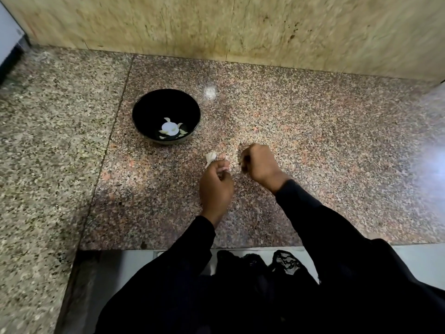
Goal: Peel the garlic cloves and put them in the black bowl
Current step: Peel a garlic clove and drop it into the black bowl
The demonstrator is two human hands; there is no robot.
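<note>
Black bowl [144,109] holds a few peeled cloves [169,130]. Left hand [216,186] pinches a garlic clove [211,157]; right hand [260,165] curled, contents unclear, maybe skin. More peeling left.

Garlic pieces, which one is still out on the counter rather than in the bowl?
The pale garlic piece lying on the granite counter just beyond the left hand. The other white pieces sit inside the black bowl.

Glossy black bowl [144,109], pale white garlic cloves [169,128] inside it, desk [313,141] of speckled pink, grey and black granite, wall [240,27] of streaked yellow-beige stone, black sleeves [320,220], black lace fabric [286,262]
</note>
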